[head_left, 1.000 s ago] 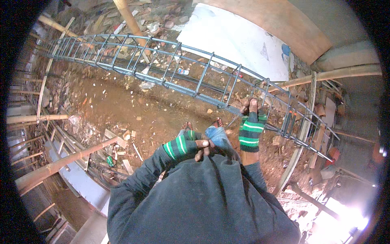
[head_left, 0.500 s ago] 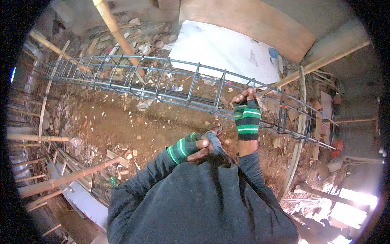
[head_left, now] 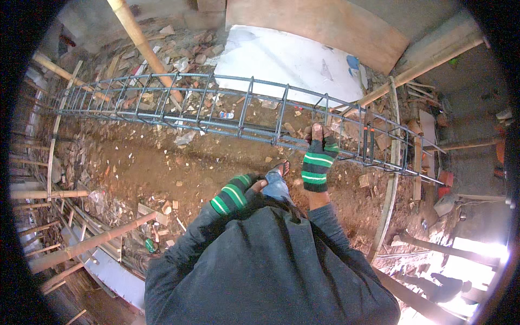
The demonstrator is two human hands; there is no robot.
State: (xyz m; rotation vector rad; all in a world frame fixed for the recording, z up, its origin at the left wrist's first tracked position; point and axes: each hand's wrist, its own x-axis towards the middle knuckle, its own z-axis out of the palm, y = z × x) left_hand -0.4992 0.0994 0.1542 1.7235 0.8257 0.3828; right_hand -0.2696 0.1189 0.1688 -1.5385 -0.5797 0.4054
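A long steel rebar cage (head_left: pixel 238 127) with square stirrups runs across in front of me. At its right part, my right hand (head_left: pixel 319 154), in a green, black and white striped fingerless glove, has its fingers closed beside a stirrup. Whatever those fingertips hold is too small to make out. My left hand (head_left: pixel 238 194), gloved alike, is low by my waist and apart from the cage. Its thumb points right, while the other fingers are hidden. A dark tool with orange bands on its handles (head_left: pixel 368 141) hangs on the cage, right of my right hand.
Bamboo poles (head_left: pixel 143 43) slant around the cage, and wooden uprights (head_left: pixel 391 200) cross it near both ends. Beyond lie rubble (head_left: pixel 200 54) and a white sheet (head_left: pixel 281 59). Bare soil (head_left: pixel 162 157) lies below. My sandalled foot (head_left: pixel 284 167) shows under the cage.
My right hand has come down and slightly left from the upper bar, its fingers curling in. My left hand has shifted left, and its fingers have gone out of sight. The view has shifted slightly.
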